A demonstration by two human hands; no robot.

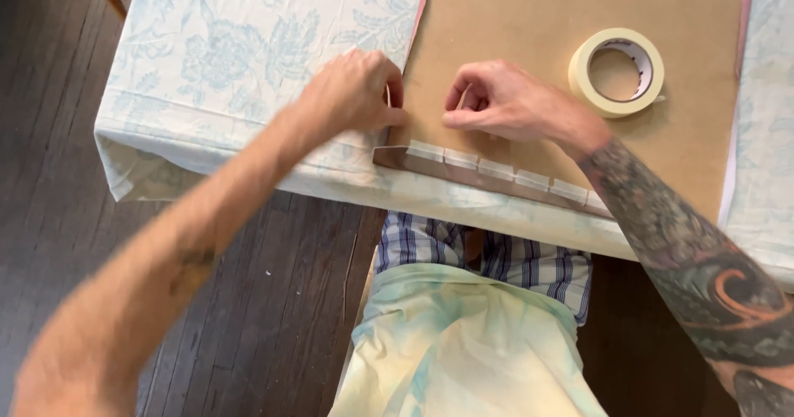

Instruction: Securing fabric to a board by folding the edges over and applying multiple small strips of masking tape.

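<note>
I see the dark wooden floor (pixel 50 177) filling the left side and the lower corners of the view. Above it stands the counter (pixel 231 45), covered by a pale cloth with a light blue flower print that hangs over the near edge. On the cloth lies a large brown board (pixel 529 20), flat, reaching from the middle of the counter toward the right. Along the board's near edge runs a dark brown strip (pixel 463 174), slightly slanted, with a row of short pale tape pieces (pixel 496 169) stuck across its upper edge onto the board. Below the counter I see my checked shorts (pixel 504 260) and a pale yellow-green cloth (pixel 455 351) over my lap.

My left hand (pixel 351 93) rests at the board's left edge, just above the strip's left end, fingers curled in and pinched together; I cannot tell whether anything sits between them. My right hand (pixel 504 101) lies on the board just above the strip, thumb and forefinger pinched close, and what they hold, if anything, is too small for me to make out. A roll of cream masking tape (pixel 616 71) lies flat on the board to the right of that hand, near it but apart.
</note>
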